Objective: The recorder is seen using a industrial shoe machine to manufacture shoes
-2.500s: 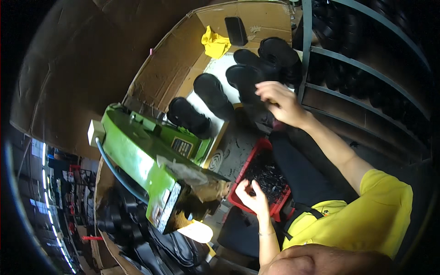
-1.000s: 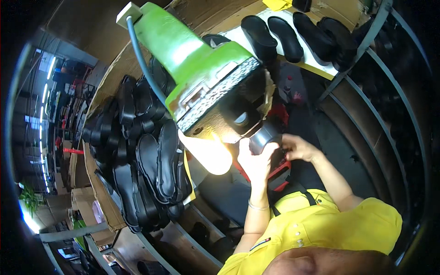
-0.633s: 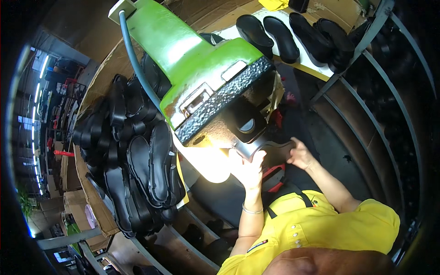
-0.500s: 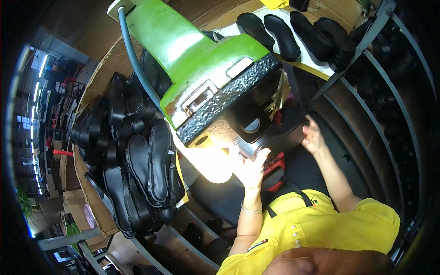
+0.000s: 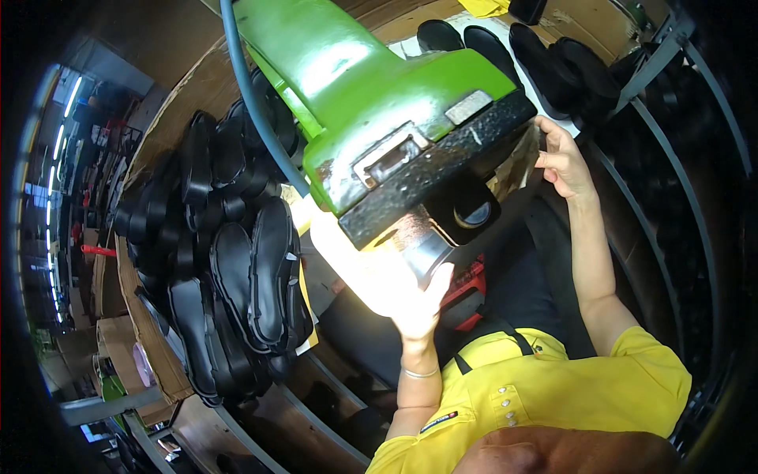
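Observation:
A green machine head with a black lower edge hangs over my hands. Below it a dark, shiny shoe part shows in the strong light, its farther end hidden by the machine. My left hand, partly washed out by glare, grips the near end of this part with the thumb raised along it. At the right end of the machine head, my right hand has its fingers bent together beside a brownish flap. What those fingers hold, if anything, I cannot make out.
Black shoe soles are heaped on cardboard at the left. More soles lie on a white board at the back right. A grey hose runs down beside the machine. Metal rack bars curve along the right. A red object sits below my hands.
My right hand has moved up and away to the machine's right end, its fingers now bent together. My left hand has shifted slightly left and nearer, still at the shoe part. The whole view has shifted slightly.

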Tool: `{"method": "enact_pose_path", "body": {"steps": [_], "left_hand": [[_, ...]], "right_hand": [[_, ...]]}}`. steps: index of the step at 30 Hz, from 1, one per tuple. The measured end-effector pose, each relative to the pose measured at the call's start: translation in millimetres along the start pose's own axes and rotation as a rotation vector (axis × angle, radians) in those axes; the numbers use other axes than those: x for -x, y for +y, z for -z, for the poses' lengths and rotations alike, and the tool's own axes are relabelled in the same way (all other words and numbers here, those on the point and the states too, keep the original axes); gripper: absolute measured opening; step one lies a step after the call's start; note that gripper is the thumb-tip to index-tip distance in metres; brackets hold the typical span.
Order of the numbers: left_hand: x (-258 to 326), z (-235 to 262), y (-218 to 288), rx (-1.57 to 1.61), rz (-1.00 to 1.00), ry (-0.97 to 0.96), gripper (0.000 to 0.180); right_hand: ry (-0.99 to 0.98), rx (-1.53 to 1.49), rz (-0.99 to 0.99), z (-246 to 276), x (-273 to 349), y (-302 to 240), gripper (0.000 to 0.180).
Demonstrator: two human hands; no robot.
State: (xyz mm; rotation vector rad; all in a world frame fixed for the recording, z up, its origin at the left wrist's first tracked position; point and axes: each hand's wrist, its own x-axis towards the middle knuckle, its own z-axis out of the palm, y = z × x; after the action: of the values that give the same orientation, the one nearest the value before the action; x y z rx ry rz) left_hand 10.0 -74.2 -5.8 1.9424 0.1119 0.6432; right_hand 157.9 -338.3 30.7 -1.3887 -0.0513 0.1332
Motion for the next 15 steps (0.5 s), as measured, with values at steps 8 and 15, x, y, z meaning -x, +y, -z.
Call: {"method": "enact_pose_path", "body": {"steps": [8,15], "left_hand": [[1.8,18.1,-1.1,0.354,0.149,-0.105,0.049],[0.3,-21.7,-1.3,0.105,0.090,-0.097,0.051]], "right_hand": [[-0.048,-0.044,0.067,-4.9,10.0,-3.4,0.051],[-0.014,0.040,0.125,14.3,-10.5,-25.9,0.047]]}}
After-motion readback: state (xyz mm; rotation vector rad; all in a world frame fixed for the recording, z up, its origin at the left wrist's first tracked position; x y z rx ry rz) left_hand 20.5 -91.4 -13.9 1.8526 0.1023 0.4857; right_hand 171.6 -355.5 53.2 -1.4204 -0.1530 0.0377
